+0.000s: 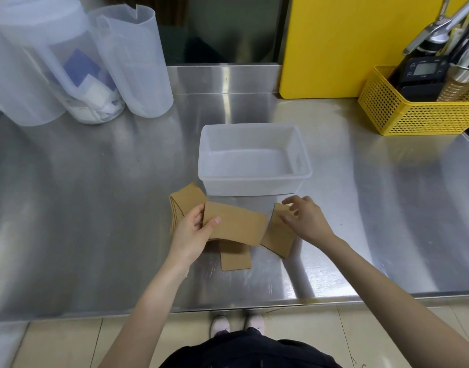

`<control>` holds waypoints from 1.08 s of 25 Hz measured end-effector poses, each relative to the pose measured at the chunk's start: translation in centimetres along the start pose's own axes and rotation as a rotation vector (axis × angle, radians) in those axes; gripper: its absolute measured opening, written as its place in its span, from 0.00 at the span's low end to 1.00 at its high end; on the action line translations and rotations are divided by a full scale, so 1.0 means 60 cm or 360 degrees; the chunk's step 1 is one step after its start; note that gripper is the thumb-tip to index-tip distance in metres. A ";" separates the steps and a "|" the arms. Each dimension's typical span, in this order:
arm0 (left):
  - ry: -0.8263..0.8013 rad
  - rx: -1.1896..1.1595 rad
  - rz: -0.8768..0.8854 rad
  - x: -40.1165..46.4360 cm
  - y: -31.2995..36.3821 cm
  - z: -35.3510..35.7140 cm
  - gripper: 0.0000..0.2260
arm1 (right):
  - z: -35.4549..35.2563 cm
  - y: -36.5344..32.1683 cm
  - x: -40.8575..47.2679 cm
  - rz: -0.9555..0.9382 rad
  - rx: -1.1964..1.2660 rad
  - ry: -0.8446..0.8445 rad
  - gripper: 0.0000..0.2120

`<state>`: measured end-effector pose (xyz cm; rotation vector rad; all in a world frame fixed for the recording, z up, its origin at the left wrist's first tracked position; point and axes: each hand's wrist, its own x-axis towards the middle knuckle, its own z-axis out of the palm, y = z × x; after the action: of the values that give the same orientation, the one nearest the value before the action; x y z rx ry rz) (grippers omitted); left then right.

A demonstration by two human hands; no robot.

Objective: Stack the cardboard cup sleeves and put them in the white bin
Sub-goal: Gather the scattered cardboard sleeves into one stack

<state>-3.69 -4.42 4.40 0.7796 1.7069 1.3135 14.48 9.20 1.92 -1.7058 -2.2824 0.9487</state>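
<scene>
Cardboard sleeve [234, 223] is pinched flat in the left hand [191, 234], long axis crosswise, just before the empty bin [254, 179]. Nearer the loose sleeve [277, 236], right-hand fingers [290, 200] are spread above it, gripping nothing.

A café or commercial kitchen prep area is suggested by the stainless steel counter [95, 208], the translucent plastic pitchers [132, 62] at far left, and a yellow perforated basket [413, 115] at far right in which a digital scale [424, 69] and metal utensils are kept.
</scene>
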 end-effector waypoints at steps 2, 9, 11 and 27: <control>0.0038 -0.0017 0.0004 -0.001 0.001 -0.007 0.13 | 0.009 0.021 0.010 0.0184 -0.0224 -0.0170 0.27; 0.0117 0.0015 -0.0011 -0.005 -0.007 -0.024 0.12 | 0.029 0.022 0.030 0.0355 -0.0300 -0.0245 0.37; 0.0128 0.0001 -0.0007 -0.006 -0.007 -0.025 0.13 | 0.030 0.022 0.030 0.0371 -0.0234 -0.0190 0.36; 0.0089 0.0016 -0.0006 0.001 0.003 -0.015 0.10 | -0.061 -0.037 -0.034 -0.0415 0.0595 -0.0214 0.18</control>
<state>-4.50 -4.74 4.69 0.7516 1.7597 1.3365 15.08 8.46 6.58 -1.1958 -2.1583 1.3568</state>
